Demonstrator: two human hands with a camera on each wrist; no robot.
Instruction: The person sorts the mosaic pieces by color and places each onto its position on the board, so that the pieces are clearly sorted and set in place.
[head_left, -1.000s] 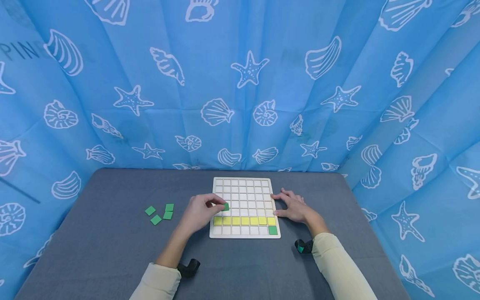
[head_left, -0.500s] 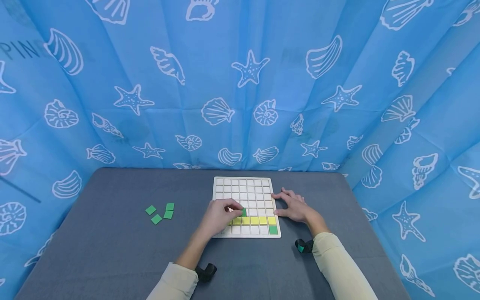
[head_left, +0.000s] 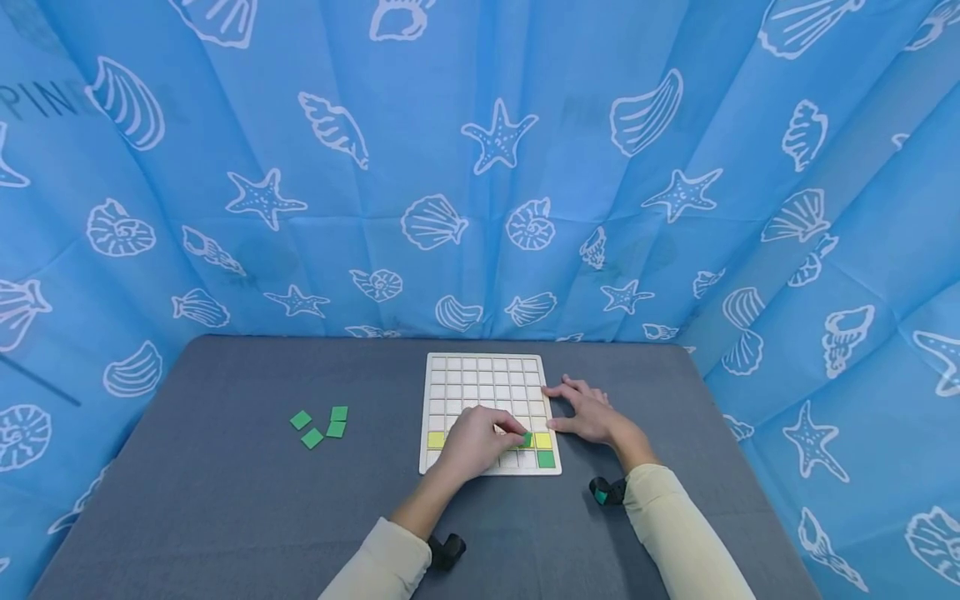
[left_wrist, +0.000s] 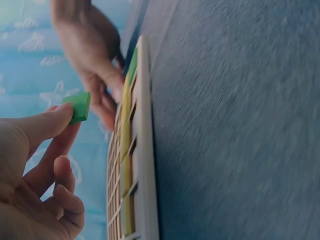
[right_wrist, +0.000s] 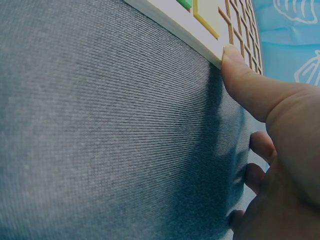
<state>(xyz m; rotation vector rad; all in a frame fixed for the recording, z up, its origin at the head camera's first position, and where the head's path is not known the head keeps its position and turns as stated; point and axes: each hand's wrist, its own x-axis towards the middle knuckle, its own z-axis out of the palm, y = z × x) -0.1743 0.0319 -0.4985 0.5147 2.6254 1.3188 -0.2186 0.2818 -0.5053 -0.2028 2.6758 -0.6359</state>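
My left hand (head_left: 480,440) pinches a small square green tile (left_wrist: 77,106) between thumb and index finger, above the near right part of a white grid board (head_left: 486,365). The other fingers curl loosely in the left wrist view. A row of yellow tiles (head_left: 542,440) fills one row of the board, partly hidden by the left hand. At the near right corner cell lies another green tile (head_left: 545,459). My right hand (head_left: 588,414) rests at the board's right edge, its thumb touching the rim and its fingers spread.
Several loose green tiles (head_left: 335,429) lie on the grey cloth-covered table (head_left: 225,492) to the left of the board. Behind and beside the table hangs a blue curtain (head_left: 480,250) with white shell prints. A black wrist device (head_left: 447,552) sits on the left wrist.
My left hand has carried the green tile rightward across the board, from the left side to near the right end of the yellow row. The right hand has stayed at the board's edge.
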